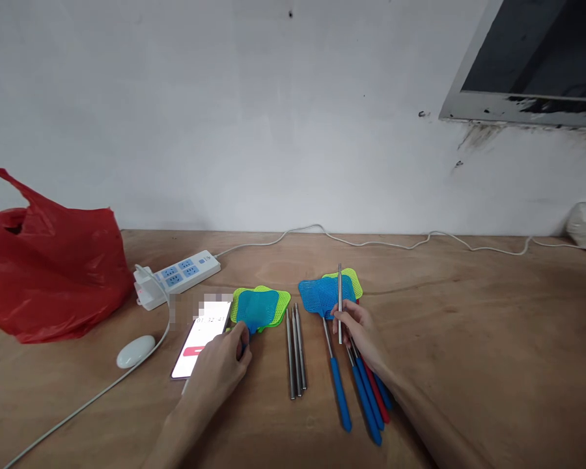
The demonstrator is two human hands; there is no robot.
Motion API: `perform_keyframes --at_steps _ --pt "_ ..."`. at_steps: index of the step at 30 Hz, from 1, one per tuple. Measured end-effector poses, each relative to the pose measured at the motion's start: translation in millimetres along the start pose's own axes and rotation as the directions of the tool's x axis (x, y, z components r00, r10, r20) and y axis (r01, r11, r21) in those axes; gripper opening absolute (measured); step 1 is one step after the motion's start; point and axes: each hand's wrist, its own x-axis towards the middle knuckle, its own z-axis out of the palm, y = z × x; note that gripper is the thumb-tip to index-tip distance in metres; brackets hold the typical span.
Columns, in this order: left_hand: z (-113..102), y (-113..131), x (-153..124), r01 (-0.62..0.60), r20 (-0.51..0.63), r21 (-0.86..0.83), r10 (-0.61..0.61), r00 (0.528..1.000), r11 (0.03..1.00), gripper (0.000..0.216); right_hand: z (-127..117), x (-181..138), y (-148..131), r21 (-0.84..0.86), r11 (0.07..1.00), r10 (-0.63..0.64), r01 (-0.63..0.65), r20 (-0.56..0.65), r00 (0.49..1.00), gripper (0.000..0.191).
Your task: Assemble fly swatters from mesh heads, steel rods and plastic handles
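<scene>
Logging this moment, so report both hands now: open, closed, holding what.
Left hand: closed at the lower end of a blue plastic mesh swatter head.
Right hand: closed, holding a slim silver metal rod.

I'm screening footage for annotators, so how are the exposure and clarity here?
In the head view, the phone screen glares near white, with blocky pixelation around its upper end; in the head view, the metal rod in the right hand catches bright streaks; in the head view, the wall is brighter mid-frame than at upper left.
</scene>
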Motion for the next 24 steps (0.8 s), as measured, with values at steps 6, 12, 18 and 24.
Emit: perform_keyframes --at_steps 6,12,18,24 --pt "1 5 -1 0.042 0.000 0.009 -0.042 0.999 0.999 0.015 2 -2 -1 -0.031 0.999 0.018 -0.017 0.042 0.999 0.029" --pt "-2 11 -3 -0.006 -0.030 -0.024 0.006 1.000 1.000 0.010 7 -4 6 -0.126 0.992 0.027 -0.013 0.105 0.994 0.036" --pt "-3 24 -1 -0.235 -0.009 -0.082 0.235 0.972 0.969 0.012 10 -9 10 -0.341 0.926 -0.126 0.162 0.124 0.984 0.046" --pt "-1 29 13 -0.366 0.048 -0.068 0.369 0.928 0.928 0.019 15 -16 7 -0.603 0.748 -0.282 0.279 0.092 0.955 0.050"
